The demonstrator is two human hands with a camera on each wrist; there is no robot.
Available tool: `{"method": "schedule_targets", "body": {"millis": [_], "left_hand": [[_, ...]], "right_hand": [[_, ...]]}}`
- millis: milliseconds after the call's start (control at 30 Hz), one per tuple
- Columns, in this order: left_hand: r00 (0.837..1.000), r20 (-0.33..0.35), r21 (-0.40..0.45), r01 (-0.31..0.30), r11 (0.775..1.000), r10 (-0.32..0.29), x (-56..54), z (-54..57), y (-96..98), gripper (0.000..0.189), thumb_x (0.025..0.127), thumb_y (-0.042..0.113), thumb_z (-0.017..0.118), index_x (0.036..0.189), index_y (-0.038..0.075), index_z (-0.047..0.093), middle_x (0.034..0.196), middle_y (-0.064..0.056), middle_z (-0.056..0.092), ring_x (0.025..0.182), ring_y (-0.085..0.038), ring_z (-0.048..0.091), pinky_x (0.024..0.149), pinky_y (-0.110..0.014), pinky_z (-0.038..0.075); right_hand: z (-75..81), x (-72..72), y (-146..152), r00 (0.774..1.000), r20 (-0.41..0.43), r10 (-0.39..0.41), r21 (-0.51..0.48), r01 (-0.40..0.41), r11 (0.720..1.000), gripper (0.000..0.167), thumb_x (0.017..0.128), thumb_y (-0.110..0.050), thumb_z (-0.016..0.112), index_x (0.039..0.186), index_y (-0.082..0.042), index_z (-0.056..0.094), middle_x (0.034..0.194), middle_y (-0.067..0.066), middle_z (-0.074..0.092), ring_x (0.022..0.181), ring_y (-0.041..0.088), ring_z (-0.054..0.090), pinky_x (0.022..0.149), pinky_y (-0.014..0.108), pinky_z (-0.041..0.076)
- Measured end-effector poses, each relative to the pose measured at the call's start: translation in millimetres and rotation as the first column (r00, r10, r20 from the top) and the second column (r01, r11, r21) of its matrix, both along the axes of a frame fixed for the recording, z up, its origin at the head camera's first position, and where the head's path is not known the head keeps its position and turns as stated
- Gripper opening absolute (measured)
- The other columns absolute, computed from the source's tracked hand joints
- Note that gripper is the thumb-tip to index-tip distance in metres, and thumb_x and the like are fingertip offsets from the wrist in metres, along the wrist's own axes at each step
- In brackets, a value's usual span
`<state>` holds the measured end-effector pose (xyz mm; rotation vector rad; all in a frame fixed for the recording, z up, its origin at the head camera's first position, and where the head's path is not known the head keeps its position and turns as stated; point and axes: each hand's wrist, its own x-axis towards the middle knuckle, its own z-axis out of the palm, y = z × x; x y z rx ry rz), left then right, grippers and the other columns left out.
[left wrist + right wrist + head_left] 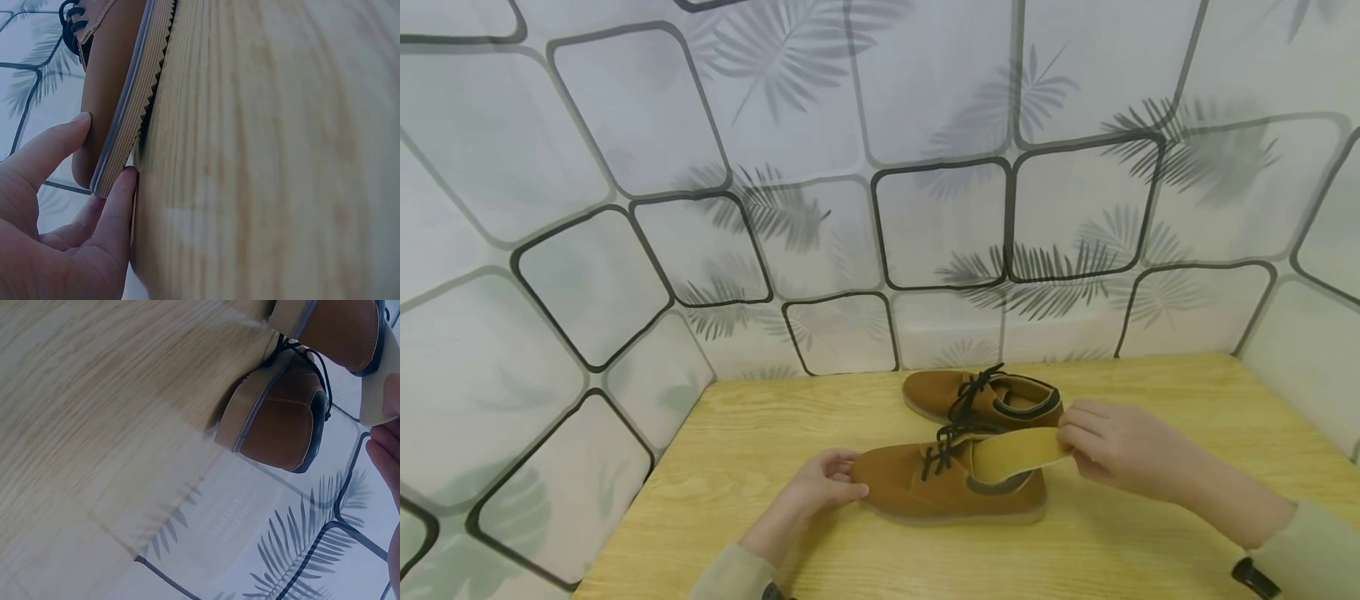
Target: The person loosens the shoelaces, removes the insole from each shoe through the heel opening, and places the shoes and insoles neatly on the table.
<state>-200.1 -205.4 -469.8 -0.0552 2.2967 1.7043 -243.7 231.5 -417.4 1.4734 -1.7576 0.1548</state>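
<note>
A brown lace-up shoe (887,487) lies on the table with its toe to the left. My left hand (826,485) holds it by the toe; in the left wrist view the thumb presses the brown upper (109,106) and fingertips reach under the ridged sole (128,125). A yellowish insole (1018,452) slants out of the shoe's opening, its front part hidden inside. My right hand (1112,446) pinches the insole's heel end between thumb and fingers, above and behind the shoe's heel. Black laces (936,454) are on the shoe.
Just behind lies the matching brown shoe (936,392), toe also left, its black laces hanging toward the near one. The wooden table (760,425) meets a patterned white cloth wall (820,333) at the back and sides.
</note>
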Motion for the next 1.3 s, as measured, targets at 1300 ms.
{"method": "schedule_targets", "body": {"millis": [1300], "left_hand": [[1.000,-0.002,-0.026,0.019,0.999,-0.019,-0.1,0.4,-2.0,0.064,0.088,0.004,0.082,0.145,-0.001,0.054,0.136,-0.020,0.064,0.112,-0.022,0.068,0.100,-0.037,0.058]], "right_hand": [[4.3,2.6,18,0.999,-0.023,-0.023,-0.020,0.023,1.000,0.036,0.104,-0.014,0.034,0.086,-0.013,0.065,0.087,-0.008,0.062,0.077,0.009,0.058,0.071,0.019,0.053]]}}
